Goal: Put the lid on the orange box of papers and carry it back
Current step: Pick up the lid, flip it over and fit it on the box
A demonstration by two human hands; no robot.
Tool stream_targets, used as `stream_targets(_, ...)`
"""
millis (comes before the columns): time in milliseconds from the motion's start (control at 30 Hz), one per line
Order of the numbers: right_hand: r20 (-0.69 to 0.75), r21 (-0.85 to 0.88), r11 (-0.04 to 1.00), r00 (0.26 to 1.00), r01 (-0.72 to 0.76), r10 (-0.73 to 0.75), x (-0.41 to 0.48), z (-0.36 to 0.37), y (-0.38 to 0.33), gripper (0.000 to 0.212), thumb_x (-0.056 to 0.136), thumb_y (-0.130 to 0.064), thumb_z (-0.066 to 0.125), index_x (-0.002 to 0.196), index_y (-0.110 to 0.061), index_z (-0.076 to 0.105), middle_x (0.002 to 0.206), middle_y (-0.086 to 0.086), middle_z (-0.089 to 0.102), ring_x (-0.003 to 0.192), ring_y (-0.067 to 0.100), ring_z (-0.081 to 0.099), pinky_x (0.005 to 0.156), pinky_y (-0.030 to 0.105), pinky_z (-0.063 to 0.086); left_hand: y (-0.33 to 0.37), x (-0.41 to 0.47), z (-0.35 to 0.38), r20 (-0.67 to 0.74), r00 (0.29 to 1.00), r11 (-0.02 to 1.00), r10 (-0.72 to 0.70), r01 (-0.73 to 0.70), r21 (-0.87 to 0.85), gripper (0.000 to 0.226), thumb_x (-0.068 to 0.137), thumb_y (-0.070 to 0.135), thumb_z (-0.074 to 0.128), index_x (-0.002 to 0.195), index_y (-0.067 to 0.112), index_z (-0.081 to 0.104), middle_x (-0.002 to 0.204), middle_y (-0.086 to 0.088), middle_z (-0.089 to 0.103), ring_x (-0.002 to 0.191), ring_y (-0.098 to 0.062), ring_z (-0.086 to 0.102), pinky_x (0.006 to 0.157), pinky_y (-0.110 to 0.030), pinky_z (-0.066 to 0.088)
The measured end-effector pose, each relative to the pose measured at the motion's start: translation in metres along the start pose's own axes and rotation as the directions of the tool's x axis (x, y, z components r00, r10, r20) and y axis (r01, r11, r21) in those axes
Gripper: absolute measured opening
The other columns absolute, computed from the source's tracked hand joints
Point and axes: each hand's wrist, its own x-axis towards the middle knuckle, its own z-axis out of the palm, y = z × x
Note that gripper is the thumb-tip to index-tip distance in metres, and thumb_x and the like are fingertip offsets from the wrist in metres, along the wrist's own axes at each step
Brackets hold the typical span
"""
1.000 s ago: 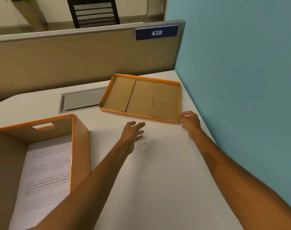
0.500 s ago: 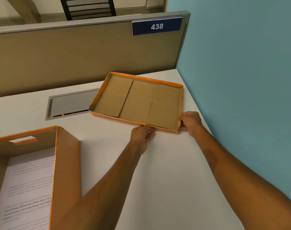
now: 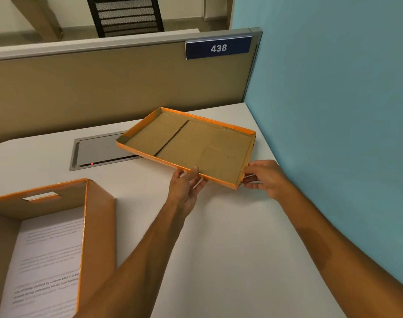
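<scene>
Across the white worktop [image 3: 218,237], hemmed by a tan partition and a blue wall on the right, the task's pieces sit well apart. Nearest, at the lower left, stands the orange box [image 3: 97,226], open-topped, with printed papers [image 3: 46,267] lying flat inside and a handle slot cut in its far wall. Farther off, toward the wall corner, the lid [image 3: 189,143] is turned hollow side up, its far end overlapping a grey cable hatch [image 3: 99,150] set into the surface. Its near edge looks raised off the surface, tilted, probably so it can be flipped over before capping the box. The left hand [image 3: 184,187] pinches that near rim, thumb over the edge and fingers beneath, while the right hand [image 3: 264,177] closes on the near right corner; two holds keep the broad, flimsy panel from sagging. Lidding and carrying are not yet done
</scene>
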Motion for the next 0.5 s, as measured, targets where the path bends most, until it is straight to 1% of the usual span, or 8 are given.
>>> stream_targets(67,-0.095,-0.175,0.983,0.993,0.056,-0.074,-0.011,0.003,-0.001,0.019,0.082,-0.014,0.072,0.099,-0.005,0.07,0.089,0.012,0.075,0.07,0.021,0.073,0.064,0.037,0.062,0.005,-0.009,0.0,-0.015,1.0,1.0,0.008,-0.007,0.016,0.054,0.088,0.001,0.067,0.137,0.01,0.048,0.117,-0.016,0.069,0.105,-0.031,0.069,0.083,-0.045,0.061)
stream_targets(133,-0.223,-0.473,0.86,0.919,0.191,-0.327,-0.026,0.007,0.0,0.03,0.084,-0.025,0.071,0.11,-0.011,0.067,0.098,0.005,0.069,0.087,0.023,0.068,0.077,0.043,0.059,0.01,-0.018,0.0,-0.029,0.999,0.999,0.024,-0.023,0.036,0.053,0.087,0.002,0.068,0.136,0.011,0.049,0.115,-0.016,0.07,0.104,-0.031,0.071,0.082,-0.046,0.061)
stream_targets(167,-0.211,-0.572,0.768,0.854,0.288,-0.476,-0.036,0.01,0.002,0.033,0.085,-0.028,0.07,0.113,-0.011,0.066,0.103,0.006,0.066,0.093,0.024,0.064,0.081,0.044,0.056,0.012,-0.023,0.0,-0.034,0.999,0.998,0.037,-0.035,0.046,0.053,0.087,0.002,0.069,0.135,0.012,0.05,0.114,-0.015,0.071,0.103,-0.031,0.071,0.083,-0.046,0.061)
stream_targets(200,-0.15,-0.619,0.682,0.794,0.389,-0.589,-0.047,0.014,0.004,0.036,0.085,-0.031,0.07,0.115,-0.011,0.065,0.107,0.007,0.064,0.098,0.025,0.062,0.084,0.044,0.054,0.014,-0.029,0.001,-0.036,0.998,0.997,0.053,-0.051,0.059,0.053,0.086,0.003,0.069,0.135,0.013,0.051,0.114,-0.014,0.072,0.102,-0.031,0.072,0.083,-0.046,0.061)
stream_targets(267,0.032,-0.657,0.533,0.726,0.533,-0.686,-0.071,0.025,0.006,0.046,0.084,-0.042,0.071,0.12,-0.013,0.064,0.118,0.008,0.062,0.107,0.024,0.058,0.089,0.042,0.053,0.018,-0.041,0.003,-0.042,0.994,0.992,0.097,-0.093,0.089,0.052,0.086,0.005,0.071,0.133,0.016,0.051,0.115,-0.011,0.071,0.103,-0.031,0.071,0.083,-0.046,0.061)
stream_targets(333,0.192,-0.729,0.339,0.652,0.595,-0.733,-0.09,0.039,0.01,0.056,0.081,-0.051,0.072,0.122,-0.014,0.065,0.121,0.007,0.063,0.109,0.024,0.057,0.089,0.04,0.051,0.021,-0.054,0.008,-0.044,0.988,0.982,0.148,-0.142,0.124,0.051,0.085,0.007,0.072,0.131,0.018,0.051,0.114,-0.01,0.071,0.103,-0.031,0.071,0.081,-0.044,0.061)
stream_targets(400,0.276,-0.77,0.183,0.577,0.612,-0.769,-0.104,0.052,0.014,0.056,0.078,-0.048,0.077,0.12,-0.013,0.066,0.118,0.008,0.066,0.107,0.026,0.061,0.088,0.039,0.051,0.025,-0.07,0.014,-0.04,0.976,0.966,0.213,-0.204,0.16,0.047,0.085,0.01,0.073,0.126,0.019,0.052,0.111,-0.008,0.072,0.1,-0.029,0.071,0.073,-0.039,0.062)
stream_targets(500,0.221,-0.746,0.22,0.546,0.628,-0.808,-0.119,0.067,0.014,0.05,0.078,-0.034,0.081,0.119,-0.01,0.067,0.115,0.012,0.069,0.104,0.03,0.065,0.09,0.041,0.054,0.032,-0.095,0.027,-0.036,0.939,0.913,0.341,-0.322,0.251,0.043,0.085,0.015,0.073,0.123,0.019,0.052,0.11,-0.004,0.071,0.097,-0.026,0.072,0.062,-0.031,0.062)
